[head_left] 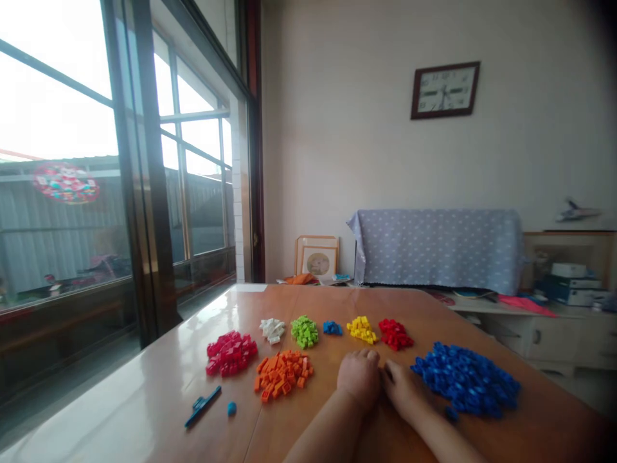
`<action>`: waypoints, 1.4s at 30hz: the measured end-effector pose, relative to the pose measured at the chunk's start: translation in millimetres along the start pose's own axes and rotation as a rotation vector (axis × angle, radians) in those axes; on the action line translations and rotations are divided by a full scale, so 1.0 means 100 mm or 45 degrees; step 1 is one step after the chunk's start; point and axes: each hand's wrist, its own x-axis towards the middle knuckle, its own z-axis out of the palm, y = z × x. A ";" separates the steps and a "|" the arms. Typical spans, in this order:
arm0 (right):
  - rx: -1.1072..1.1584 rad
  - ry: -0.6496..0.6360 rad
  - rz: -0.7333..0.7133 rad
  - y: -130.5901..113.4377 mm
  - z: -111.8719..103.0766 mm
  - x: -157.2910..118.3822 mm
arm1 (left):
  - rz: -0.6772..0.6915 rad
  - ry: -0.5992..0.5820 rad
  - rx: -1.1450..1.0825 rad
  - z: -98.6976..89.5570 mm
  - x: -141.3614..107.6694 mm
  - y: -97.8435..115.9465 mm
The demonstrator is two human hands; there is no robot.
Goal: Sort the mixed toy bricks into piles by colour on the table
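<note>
My left hand [359, 376] rests low over the wooden table, its fingers curled into a closed shape, knuckles up. Close beside it on the right, my right hand [400, 384] is also closed, its fingers bent toward the left hand. Whatever lies in or under the fingers is hidden. Right of my right hand spreads a large heap of blue toy bricks [467, 379]. Ahead of my hands are small piles of yellow bricks [362, 330] and red bricks [396, 334]. An orange brick pile [283, 374] lies to the left of my left hand.
Farther left sit pink bricks [231, 353], white bricks [272, 330], green bricks [304, 331] and a few blue bricks [332, 328]. A long teal piece [203, 407] and a small blue piece [232, 408] lie at the table's [159, 411] left. A cloth-covered object [438, 251] stands behind.
</note>
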 end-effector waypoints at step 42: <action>0.050 0.202 0.042 -0.14 -0.14 -0.14 | -0.074 0.152 0.005 -0.36 -0.70 0.06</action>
